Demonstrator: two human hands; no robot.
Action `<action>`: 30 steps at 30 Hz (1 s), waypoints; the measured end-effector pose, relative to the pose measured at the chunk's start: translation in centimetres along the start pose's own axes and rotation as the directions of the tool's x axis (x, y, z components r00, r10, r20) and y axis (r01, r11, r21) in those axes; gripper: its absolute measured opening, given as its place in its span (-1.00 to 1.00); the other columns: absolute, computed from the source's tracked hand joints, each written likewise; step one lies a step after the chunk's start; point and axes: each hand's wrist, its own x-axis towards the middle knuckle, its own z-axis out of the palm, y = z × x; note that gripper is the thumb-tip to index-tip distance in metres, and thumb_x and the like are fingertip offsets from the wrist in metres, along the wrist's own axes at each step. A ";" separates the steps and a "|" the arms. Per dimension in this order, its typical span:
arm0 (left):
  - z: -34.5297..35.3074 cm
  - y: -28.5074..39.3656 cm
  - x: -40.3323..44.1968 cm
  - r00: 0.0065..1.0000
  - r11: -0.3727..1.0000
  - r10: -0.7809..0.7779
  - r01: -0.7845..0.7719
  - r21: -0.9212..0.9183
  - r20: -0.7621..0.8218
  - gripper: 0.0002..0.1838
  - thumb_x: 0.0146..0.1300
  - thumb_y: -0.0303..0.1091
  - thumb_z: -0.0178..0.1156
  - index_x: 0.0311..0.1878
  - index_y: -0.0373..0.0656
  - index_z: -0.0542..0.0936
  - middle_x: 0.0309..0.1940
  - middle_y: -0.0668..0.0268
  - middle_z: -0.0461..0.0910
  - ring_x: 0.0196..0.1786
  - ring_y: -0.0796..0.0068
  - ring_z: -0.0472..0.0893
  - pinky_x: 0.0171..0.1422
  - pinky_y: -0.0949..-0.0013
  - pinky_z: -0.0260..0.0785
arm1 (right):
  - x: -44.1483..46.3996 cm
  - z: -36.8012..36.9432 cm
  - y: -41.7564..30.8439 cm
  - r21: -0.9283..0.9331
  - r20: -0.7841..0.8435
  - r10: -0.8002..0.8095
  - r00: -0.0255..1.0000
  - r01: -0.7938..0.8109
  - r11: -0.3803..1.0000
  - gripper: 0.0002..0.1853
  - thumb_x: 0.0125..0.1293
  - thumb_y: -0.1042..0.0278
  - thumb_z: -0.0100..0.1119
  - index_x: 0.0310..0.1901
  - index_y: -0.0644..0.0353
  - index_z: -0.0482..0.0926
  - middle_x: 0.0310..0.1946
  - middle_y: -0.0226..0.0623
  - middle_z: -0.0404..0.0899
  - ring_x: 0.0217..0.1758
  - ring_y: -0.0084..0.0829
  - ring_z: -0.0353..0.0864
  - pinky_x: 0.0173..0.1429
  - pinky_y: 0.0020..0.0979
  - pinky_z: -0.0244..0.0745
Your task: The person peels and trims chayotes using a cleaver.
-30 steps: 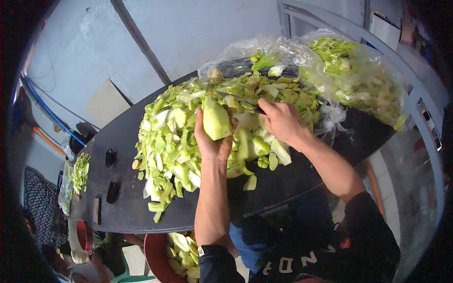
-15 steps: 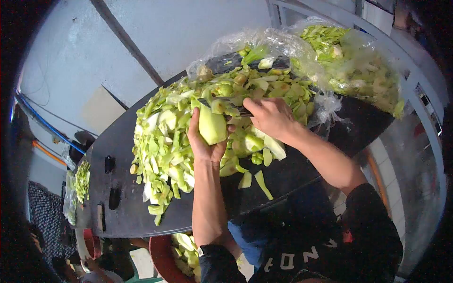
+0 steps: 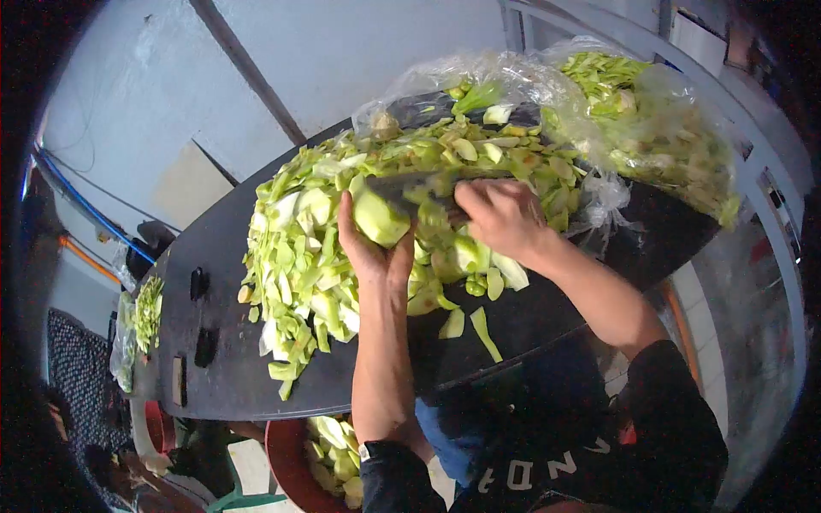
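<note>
My left hand [image 3: 376, 252] holds a pale green peeled fruit or vegetable [image 3: 380, 218] above a large heap of green peelings [image 3: 295, 248]. In my right hand [image 3: 503, 214] is a knife, its dark blade [image 3: 402, 186] blurred by motion and lying against the upper side of the held piece. My right fingers are wrapped round the handle, which they mostly hide. Loose peel strips [image 3: 486, 333] lie on the dark table near its front edge.
Plastic bags of green pieces [image 3: 667, 145] stand at the back right of the dark table [image 3: 248, 376]. Below the front edge is a red tub [image 3: 286, 462] holding pale pieces. Small dark objects [image 3: 205, 348] lie at left. Another person is partly visible at lower left.
The knife has moved along the held piece, which is now tilted differently in my left hand. A long peel strip has come to lie near the table's front edge since the earliest frame.
</note>
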 end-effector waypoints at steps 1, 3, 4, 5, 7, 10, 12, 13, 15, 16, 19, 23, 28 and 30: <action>0.6 0.0 -0.5 1.000 0.999 0.019 -0.019 0.047 -0.010 -0.55 0.27 0.05 0.12 -0.02 -0.14 0.54 -0.14 0.21 0.61 -0.08 0.26 0.57 0.10 0.13 0.43 | -0.1 0.1 -0.8 -0.019 -0.094 -0.131 0.987 0.130 0.991 -0.74 -0.02 0.49 0.19 -0.21 0.20 0.55 -0.52 -0.27 0.53 -0.46 -0.20 0.62 -0.38 -0.27 0.56; 0.5 -0.1 -0.5 0.995 0.987 0.092 -0.087 0.138 -0.031 -0.50 0.26 0.12 0.05 -0.03 -0.15 0.55 -0.13 0.18 0.64 -0.09 0.22 0.61 0.11 0.17 0.45 | -0.1 -0.2 -2.2 -0.060 -0.202 -0.331 0.922 0.325 0.944 -0.81 -0.04 0.49 0.19 -0.31 0.24 0.56 -0.55 -0.39 0.46 -0.49 -0.39 0.59 -0.43 -0.40 0.55; 0.1 -0.5 -0.3 0.992 0.993 0.105 -0.108 0.047 0.066 -0.46 0.27 0.16 -0.01 -0.06 -0.16 0.56 -0.22 0.16 0.65 -0.19 0.21 0.63 0.01 0.18 0.50 | -0.3 -0.1 -2.6 -0.060 -0.200 -0.331 0.922 0.326 0.944 -0.81 -0.04 0.49 0.19 -0.31 0.24 0.56 -0.55 -0.39 0.46 -0.49 -0.39 0.59 -0.43 -0.40 0.55; -0.2 -0.5 -0.3 0.990 0.991 0.093 -0.103 0.088 0.108 -0.44 0.28 0.18 -0.04 -0.07 -0.17 0.56 -0.25 0.15 0.65 -0.22 0.22 0.63 -0.04 0.19 0.51 | -0.4 0.0 -2.9 -0.070 -0.202 -0.367 0.908 0.360 0.930 -0.82 -0.01 0.46 0.16 -0.30 0.21 0.54 -0.55 -0.41 0.46 -0.51 -0.43 0.57 -0.45 -0.42 0.54; -0.8 -0.5 0.0 0.986 0.987 0.085 -0.103 0.126 0.147 -0.43 0.29 0.19 -0.08 -0.08 -0.18 0.56 -0.28 0.14 0.65 -0.24 0.22 0.64 -0.09 0.21 0.52 | -0.4 0.6 -3.3 -0.074 -0.225 -0.410 0.884 0.405 0.912 -0.83 0.01 0.43 0.14 -0.30 0.19 0.51 -0.56 -0.44 0.43 -0.52 -0.50 0.54 -0.45 -0.46 0.53; -1.2 -0.7 0.6 0.990 0.998 -0.029 0.036 -0.049 0.138 -0.41 0.29 0.20 -0.10 -0.10 -0.20 0.56 -0.32 0.13 0.65 -0.27 0.23 0.64 -0.15 0.22 0.53 | -0.4 0.5 -3.3 -0.091 -0.195 -0.403 0.894 0.393 0.915 -0.83 0.01 0.43 0.14 -0.29 0.19 0.51 -0.56 -0.44 0.43 -0.52 -0.49 0.53 -0.45 -0.46 0.52; -0.7 -1.0 0.1 0.998 0.998 0.026 -0.029 0.061 0.064 -0.41 0.29 0.20 -0.10 -0.09 -0.19 0.56 -0.31 0.13 0.65 -0.27 0.22 0.64 -0.13 0.22 0.52 | -0.3 0.5 -3.1 -0.090 -0.191 -0.396 0.898 0.385 0.918 -0.84 0.03 0.43 0.13 -0.30 0.18 0.50 -0.56 -0.43 0.45 -0.52 -0.45 0.55 -0.45 -0.43 0.53; 0.0 -0.6 0.2 0.987 1.000 0.011 -0.012 0.002 0.162 -0.41 0.30 0.20 -0.11 -0.07 -0.18 0.56 -0.25 0.16 0.65 -0.19 0.21 0.63 -0.04 0.20 0.51 | -0.2 0.5 -3.0 -0.089 -0.188 -0.384 0.904 0.374 0.923 -0.86 0.04 0.44 0.13 -0.31 0.16 0.50 -0.56 -0.42 0.46 -0.52 -0.41 0.58 -0.45 -0.40 0.54; 0.6 -0.9 -0.5 0.994 0.991 0.107 -0.103 0.089 -0.036 -0.45 0.31 0.16 -0.07 0.05 -0.14 0.52 -0.06 0.22 0.61 -0.01 0.24 0.59 0.14 0.17 0.43 | 0.3 1.0 -1.9 -0.056 -0.173 -0.292 0.941 0.287 0.956 -0.88 0.06 0.44 0.12 -0.31 0.15 0.48 -0.54 -0.40 0.50 -0.50 -0.36 0.60 -0.45 -0.36 0.55; 0.9 -0.6 -0.3 0.992 0.989 0.119 -0.115 0.097 -0.034 -0.46 0.31 0.14 -0.05 0.09 -0.12 0.51 -0.01 0.25 0.59 0.04 0.26 0.57 0.19 0.16 0.40 | 0.3 1.2 -1.2 -0.029 -0.155 -0.198 0.968 0.195 0.980 -0.89 0.07 0.44 0.11 -0.32 0.13 0.47 -0.53 -0.38 0.53 -0.49 -0.32 0.62 -0.45 -0.32 0.55; 1.5 -0.7 -0.7 0.991 0.988 0.130 -0.129 0.089 -0.012 -0.50 0.30 0.09 0.01 0.10 -0.10 0.49 -0.05 0.27 0.59 0.03 0.28 0.56 0.20 0.16 0.39 | 0.2 0.9 -0.2 -0.017 -0.144 -0.161 0.976 0.161 0.987 -0.87 0.04 0.45 0.15 -0.33 0.11 0.46 -0.51 -0.36 0.57 -0.47 -0.28 0.64 -0.45 -0.28 0.55; 1.5 -0.7 -1.5 0.998 0.985 0.047 -0.052 0.162 0.035 -0.54 0.29 0.08 0.05 -0.01 -0.10 0.54 -0.14 0.27 0.61 -0.07 0.29 0.59 0.09 0.21 0.44 | 0.4 -0.6 -2.2 0.027 -0.221 -0.248 0.943 0.260 0.965 -0.85 0.00 0.47 0.18 -0.34 0.15 0.48 -0.57 -0.39 0.51 -0.51 -0.34 0.63 -0.46 -0.31 0.55; 1.0 -1.3 -0.9 0.994 0.986 0.021 -0.038 0.163 0.107 -0.54 0.28 0.10 0.04 -0.05 -0.10 0.55 -0.18 0.27 0.62 -0.11 0.32 0.60 0.04 0.23 0.46 | 0.2 -1.1 -2.3 0.054 -0.267 -0.348 0.899 0.375 0.926 -0.83 0.01 0.46 0.14 -0.29 0.18 0.52 -0.58 -0.39 0.48 -0.50 -0.36 0.62 -0.46 -0.33 0.54; 1.1 -1.4 -1.1 0.989 0.963 0.088 -0.116 0.242 0.122 -0.53 0.27 0.11 0.05 -0.02 -0.10 0.53 -0.18 0.27 0.62 -0.14 0.32 0.61 0.01 0.23 0.47 | 0.4 0.1 -1.6 0.069 -0.233 -0.228 0.945 0.250 0.966 -0.86 0.02 0.48 0.13 -0.32 0.15 0.48 -0.56 -0.29 0.53 -0.51 -0.28 0.64 -0.49 -0.27 0.53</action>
